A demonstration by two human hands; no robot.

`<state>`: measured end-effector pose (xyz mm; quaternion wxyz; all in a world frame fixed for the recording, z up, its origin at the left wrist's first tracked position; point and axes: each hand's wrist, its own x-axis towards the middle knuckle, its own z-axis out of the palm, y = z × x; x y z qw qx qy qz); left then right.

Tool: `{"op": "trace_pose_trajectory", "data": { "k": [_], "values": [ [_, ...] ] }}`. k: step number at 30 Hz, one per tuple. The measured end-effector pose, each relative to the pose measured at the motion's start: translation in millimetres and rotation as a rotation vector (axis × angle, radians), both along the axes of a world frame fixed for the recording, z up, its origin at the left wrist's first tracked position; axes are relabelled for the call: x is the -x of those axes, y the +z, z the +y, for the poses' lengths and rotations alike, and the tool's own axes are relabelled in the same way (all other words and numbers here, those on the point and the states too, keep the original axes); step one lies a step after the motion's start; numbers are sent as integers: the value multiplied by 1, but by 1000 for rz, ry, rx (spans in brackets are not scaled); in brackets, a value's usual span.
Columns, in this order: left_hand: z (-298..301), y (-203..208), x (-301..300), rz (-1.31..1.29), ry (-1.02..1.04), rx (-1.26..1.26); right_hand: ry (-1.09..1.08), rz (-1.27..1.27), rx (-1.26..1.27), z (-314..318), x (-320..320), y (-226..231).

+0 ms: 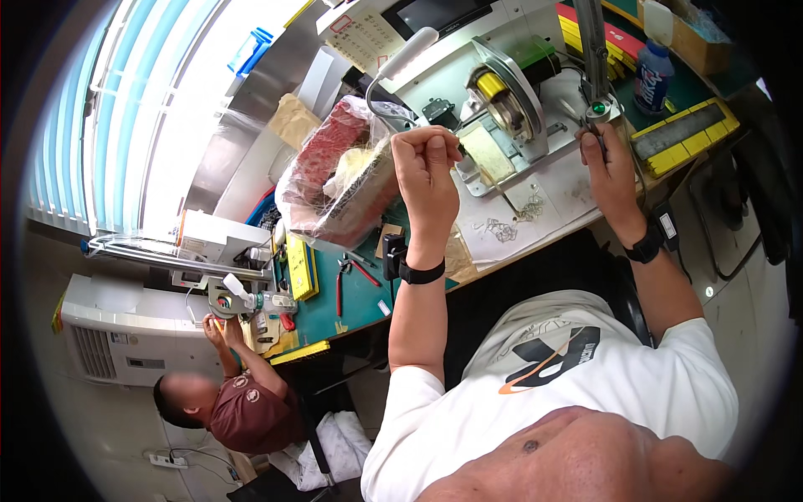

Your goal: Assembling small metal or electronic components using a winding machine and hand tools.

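Observation:
My left hand (427, 163) is raised over the bench with its fingers closed in a fist; I can make out nothing in it. It hovers in front of a grey winding machine (510, 109) that carries a yellow spool (492, 86). My right hand (608, 167) grips a small dark tool (597, 134) just below a metal post with a green knob (598, 107). Both wrists wear black bands. Small bent metal parts (502, 227) lie on white paper between my hands.
A clear plastic bag of red and beige parts (339, 176) lies left of my left hand. Red-handled pliers (351, 272) rest on the green mat (368, 297). A bottle (652, 75) and yellow strips (682, 138) are at the right. A seated person (242, 406) works at lower left.

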<state>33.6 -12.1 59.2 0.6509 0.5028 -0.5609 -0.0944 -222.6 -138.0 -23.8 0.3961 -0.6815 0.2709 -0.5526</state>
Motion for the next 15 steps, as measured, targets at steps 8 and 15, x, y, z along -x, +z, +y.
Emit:
{"op": "trace_pose_trajectory", "data": {
  "k": [8, 15],
  "values": [
    [12, 18, -3, -711, 472, -142, 590, 29, -361, 59, -9, 62],
    [7, 17, -4, -727, 508, -51, 869, -70, -775, 61, -54, 62]
  ]
}}
